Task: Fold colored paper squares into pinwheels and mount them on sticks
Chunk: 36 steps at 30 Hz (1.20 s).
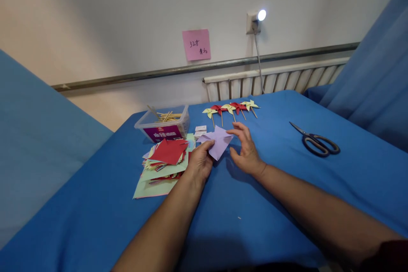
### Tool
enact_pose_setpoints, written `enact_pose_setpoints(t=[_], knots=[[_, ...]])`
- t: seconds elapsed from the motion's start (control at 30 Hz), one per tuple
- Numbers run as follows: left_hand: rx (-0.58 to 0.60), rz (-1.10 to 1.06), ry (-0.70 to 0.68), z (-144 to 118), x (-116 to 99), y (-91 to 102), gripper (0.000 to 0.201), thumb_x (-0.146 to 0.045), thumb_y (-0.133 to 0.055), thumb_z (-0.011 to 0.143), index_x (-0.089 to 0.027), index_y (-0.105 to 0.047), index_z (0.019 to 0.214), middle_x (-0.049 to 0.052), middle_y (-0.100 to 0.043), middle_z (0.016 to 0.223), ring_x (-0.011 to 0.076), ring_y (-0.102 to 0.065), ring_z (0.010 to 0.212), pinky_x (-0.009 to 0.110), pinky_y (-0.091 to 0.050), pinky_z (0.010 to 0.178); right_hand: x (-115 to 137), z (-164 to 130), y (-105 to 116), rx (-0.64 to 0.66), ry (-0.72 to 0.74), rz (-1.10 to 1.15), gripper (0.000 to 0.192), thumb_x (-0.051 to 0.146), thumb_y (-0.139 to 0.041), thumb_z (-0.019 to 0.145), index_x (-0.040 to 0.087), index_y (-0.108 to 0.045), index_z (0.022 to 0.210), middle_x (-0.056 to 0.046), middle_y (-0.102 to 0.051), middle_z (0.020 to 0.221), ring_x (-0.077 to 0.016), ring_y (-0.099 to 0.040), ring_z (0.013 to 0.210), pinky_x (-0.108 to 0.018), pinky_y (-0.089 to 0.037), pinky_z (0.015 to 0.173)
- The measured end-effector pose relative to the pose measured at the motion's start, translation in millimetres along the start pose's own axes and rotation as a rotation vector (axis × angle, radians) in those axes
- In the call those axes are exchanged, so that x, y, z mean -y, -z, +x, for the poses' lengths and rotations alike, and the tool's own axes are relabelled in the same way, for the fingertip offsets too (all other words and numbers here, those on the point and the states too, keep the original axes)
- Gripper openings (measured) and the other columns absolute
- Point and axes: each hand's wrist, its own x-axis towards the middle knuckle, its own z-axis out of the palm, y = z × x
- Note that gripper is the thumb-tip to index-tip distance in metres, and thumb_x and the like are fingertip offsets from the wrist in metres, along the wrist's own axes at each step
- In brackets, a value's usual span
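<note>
A lilac paper square (219,141), cut in from its corners, is held up over the blue cloth. My left hand (201,159) pinches it from the left, thumb on top and fingers underneath. Beside its right edge is my right hand (247,151), fingers apart and curved, the index fingertip touching or very near a paper corner. Behind the paper lies a row of several finished pinwheels (230,108), yellow and red, on thin wooden sticks. To the left, a red paper sheet (170,151) tops a stack of coloured paper squares.
A clear plastic box (183,125) of wooden sticks stands behind the paper stack, with small white boxes (200,131) beside it. Black-handled scissors (315,140) lie at the right. Blue curtains (376,63) hang at both sides; a radiator (277,78) is behind.
</note>
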Motion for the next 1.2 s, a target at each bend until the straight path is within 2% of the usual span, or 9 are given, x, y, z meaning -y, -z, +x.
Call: enact_pose_setpoints(t=[0.1,0.2,0.33,0.47,0.67,0.8,0.87,1.0,1.2], knots=[[0.024,-0.019,-0.011,-0.4,-3.1,1.3,0.028,-0.002,-0.069,0.063,-0.011,-0.07,0.089,0.007,-0.074,0.086,0.0171,-0.068,0.073,0.028,-0.055,0.074,1.3,-0.2,3.7,0.105,0.165,-0.172,0.05,0.007,-0.059,0.072,0.028,-0.056,0.118,-0.008,-0.036,0.145,-0.0284,-0.037,0.135,-0.052,-0.034,0.108],[0.024,-0.033,-0.013,-0.9,-2.3,1.5,0.025,-0.001,-0.068,0.062,-0.01,-0.069,0.085,0.006,-0.073,0.08,0.0158,-0.067,0.07,0.025,-0.054,0.071,0.9,0.4,2.7,0.133,0.26,-0.224,0.034,0.015,-0.065,0.077,0.028,-0.062,0.108,-0.007,-0.043,0.141,-0.0293,-0.037,0.134,-0.051,-0.034,0.107],[0.028,-0.023,0.002,0.2,-0.8,3.3,0.025,-0.001,-0.069,0.061,-0.011,-0.069,0.083,0.006,-0.073,0.078,0.0152,-0.066,0.069,0.024,-0.053,0.067,0.4,1.3,1.3,0.132,0.307,-0.245,0.014,0.022,-0.066,0.083,0.029,-0.067,0.096,-0.004,-0.051,0.135,-0.0286,-0.039,0.133,-0.05,-0.035,0.106],[0.049,-0.007,0.014,1.7,0.3,5.7,0.027,-0.003,-0.07,0.061,-0.011,-0.068,0.087,0.006,-0.073,0.08,0.0159,-0.066,0.067,0.024,-0.052,0.062,1.3,1.8,1.9,0.128,0.304,-0.242,0.006,0.029,-0.067,0.085,0.028,-0.069,0.09,-0.004,-0.055,0.133,-0.0285,-0.041,0.132,-0.05,-0.036,0.105],[0.055,-0.014,0.003,-0.4,0.9,3.5,0.025,-0.002,-0.068,0.061,-0.011,-0.068,0.085,0.006,-0.073,0.079,0.0152,-0.066,0.067,0.024,-0.052,0.063,1.9,2.2,3.0,0.133,0.309,-0.24,0.007,0.026,-0.064,0.086,0.026,-0.068,0.091,-0.006,-0.059,0.129,-0.0282,-0.043,0.129,-0.048,-0.037,0.103],[0.05,-0.039,0.012,-3.6,-1.0,0.0,0.025,-0.001,-0.067,0.062,-0.01,-0.069,0.085,0.006,-0.073,0.08,0.0149,-0.066,0.069,0.025,-0.054,0.069,1.5,2.2,6.1,0.167,0.299,-0.246,0.032,0.007,-0.054,0.081,0.027,-0.065,0.104,-0.005,-0.055,0.134,-0.0271,-0.041,0.132,-0.049,-0.036,0.103],[0.041,-0.042,0.02,-4.2,-1.7,-0.5,0.024,-0.002,-0.066,0.063,-0.01,-0.07,0.085,0.005,-0.073,0.079,0.015,-0.066,0.069,0.026,-0.054,0.069,2.1,1.6,7.1,0.191,0.304,-0.258,0.039,0.004,-0.053,0.077,0.027,-0.064,0.106,-0.005,-0.053,0.136,-0.0277,-0.039,0.134,-0.049,-0.035,0.104],[0.019,-0.02,0.027,-3.0,-0.8,1.4,0.021,-0.002,-0.067,0.062,-0.011,-0.069,0.081,0.005,-0.072,0.075,0.0135,-0.064,0.065,0.023,-0.051,0.063,4.3,-0.9,5.5,0.237,0.322,-0.296,0.03,0.012,-0.06,0.08,0.028,-0.064,0.105,-0.004,-0.053,0.138,-0.029,-0.037,0.135,-0.05,-0.033,0.104],[0.046,-0.002,0.013,-0.8,2.1,4.3,0.025,-0.004,-0.07,0.059,-0.01,-0.069,0.084,0.006,-0.073,0.078,0.014,-0.064,0.065,0.023,-0.05,0.061,2.0,-1.5,3.4,0.211,0.314,-0.296,0.01,0.024,-0.063,0.086,0.027,-0.068,0.094,-0.004,-0.058,0.132,-0.0285,-0.04,0.132,-0.049,-0.034,0.102]])
